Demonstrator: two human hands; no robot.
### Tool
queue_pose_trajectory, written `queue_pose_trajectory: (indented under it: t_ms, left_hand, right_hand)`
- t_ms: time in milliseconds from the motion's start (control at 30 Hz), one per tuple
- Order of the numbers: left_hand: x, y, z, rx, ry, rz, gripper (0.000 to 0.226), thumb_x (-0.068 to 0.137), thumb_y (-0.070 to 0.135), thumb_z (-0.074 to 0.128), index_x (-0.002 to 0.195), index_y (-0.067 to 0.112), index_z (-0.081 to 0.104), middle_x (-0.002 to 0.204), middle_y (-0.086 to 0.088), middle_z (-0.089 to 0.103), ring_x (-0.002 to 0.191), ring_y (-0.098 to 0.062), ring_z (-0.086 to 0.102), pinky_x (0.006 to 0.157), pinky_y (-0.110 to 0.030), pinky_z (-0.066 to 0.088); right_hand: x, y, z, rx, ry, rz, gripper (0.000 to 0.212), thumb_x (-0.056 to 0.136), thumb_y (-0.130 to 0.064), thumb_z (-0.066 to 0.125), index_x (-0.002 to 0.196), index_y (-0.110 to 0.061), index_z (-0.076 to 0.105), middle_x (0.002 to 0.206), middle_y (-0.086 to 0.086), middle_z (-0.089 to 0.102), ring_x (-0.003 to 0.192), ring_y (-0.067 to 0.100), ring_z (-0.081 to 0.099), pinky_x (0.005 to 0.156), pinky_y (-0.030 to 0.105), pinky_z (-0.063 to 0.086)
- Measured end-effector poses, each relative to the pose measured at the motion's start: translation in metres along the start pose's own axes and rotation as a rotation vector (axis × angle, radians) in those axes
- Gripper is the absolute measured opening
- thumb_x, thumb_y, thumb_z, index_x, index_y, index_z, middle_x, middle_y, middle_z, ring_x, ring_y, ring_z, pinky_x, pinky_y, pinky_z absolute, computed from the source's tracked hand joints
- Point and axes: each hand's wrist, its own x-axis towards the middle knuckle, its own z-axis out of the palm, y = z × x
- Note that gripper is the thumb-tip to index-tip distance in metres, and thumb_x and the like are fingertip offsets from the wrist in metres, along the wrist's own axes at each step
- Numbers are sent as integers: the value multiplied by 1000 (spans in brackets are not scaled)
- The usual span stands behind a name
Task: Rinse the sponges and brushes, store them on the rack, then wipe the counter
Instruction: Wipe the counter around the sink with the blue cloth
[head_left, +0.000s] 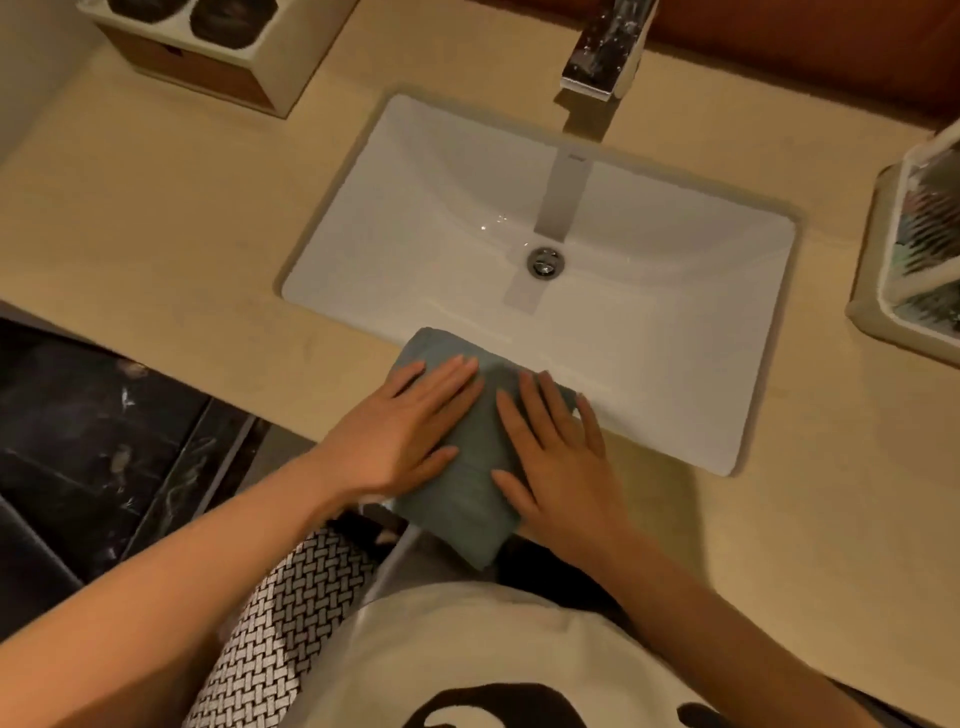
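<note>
Folded grey-green cloth (470, 457) lies under both hands on the beige table (171, 249), at the near rim of the white sink (649, 291). Left hand (410, 431) and right hand (556, 457) press flat on it, fingers (447, 379) extended and slightly spread, gripping nothing. Beyond the fingertips stands the chrome faucet (602, 52); a white rack (914, 249) sits well off to the right.

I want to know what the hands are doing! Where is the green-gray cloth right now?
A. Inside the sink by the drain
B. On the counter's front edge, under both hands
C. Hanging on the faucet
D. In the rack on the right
B: the folded green-gray cloth lies on the counter in front of the sink, with the left hand and right hand pressed flat on it.
</note>
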Motion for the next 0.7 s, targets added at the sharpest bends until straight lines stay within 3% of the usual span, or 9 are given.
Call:
queue_pose_trajectory:
  t_ms: [67, 133, 200, 300, 433, 567, 700]
  left_hand:
    - [-4, 31, 7, -21, 69, -200, 63, 90, 40, 30, 143, 5, 27, 150, -12, 32, 142, -20, 21, 110, -39, 18]
    - [-6, 51, 14, -159, 91, -432, 64, 92, 41, 25, 145, 4, 22, 153, -11, 25, 143, -17, 16, 111, -36, 12]
    - [-7, 57, 20, -196, 98, -540, 64, 93, 42, 24, 145, 4, 20, 153, -9, 23, 143, -16, 11, 112, -35, 11]
    - [-11, 54, 23, -133, 82, -507, 62, 92, 41, 27, 143, 6, 22, 151, -12, 31, 140, -17, 18, 109, -39, 20]
    - [-19, 38, 26, -135, 106, -481, 65, 91, 41, 28, 145, 7, 17, 152, -10, 21, 142, -18, 16, 111, -38, 17]
    - [-41, 2, 20, -124, 96, -511, 67, 89, 41, 34, 142, 4, 18, 151, -7, 24, 142, -18, 19, 114, -35, 16]
    - [-63, -45, 17, -144, 71, -584, 73, 86, 39, 34, 146, 12, 3, 151, -1, 13, 143, -3, -11, 114, -24, -3]
  right_hand:
    - [1, 11, -1, -32, -10, -44, 66, 87, -47, 32, 142, -11, 28, 150, 14, 33, 139, 24, 16, 112, 43, 4]
    - [6, 13, -1, -30, -22, -71, 66, 88, -48, 31, 142, -11, 28, 149, 13, 34, 139, 23, 16, 111, 43, 4]
    - [15, 11, 1, -30, -26, -139, 66, 88, -50, 31, 141, -11, 29, 148, 13, 36, 138, 23, 18, 111, 43, 3]
    - [21, 2, 7, -28, -56, -229, 66, 88, -50, 31, 141, -11, 30, 146, 15, 38, 138, 25, 20, 111, 46, 11]
    - [29, -16, 10, 7, -105, -237, 62, 96, -48, 12, 144, -10, 25, 149, 17, 31, 140, 27, 19, 111, 49, 12]
    - [58, -46, 13, 24, -111, -281, 65, 89, -47, 27, 142, -11, 29, 148, 18, 34, 140, 29, 24, 110, 50, 15]
    - [94, -87, 18, 52, -131, -280, 66, 85, -47, 25, 143, -14, 27, 148, 16, 35, 140, 28, 23, 113, 48, 6]
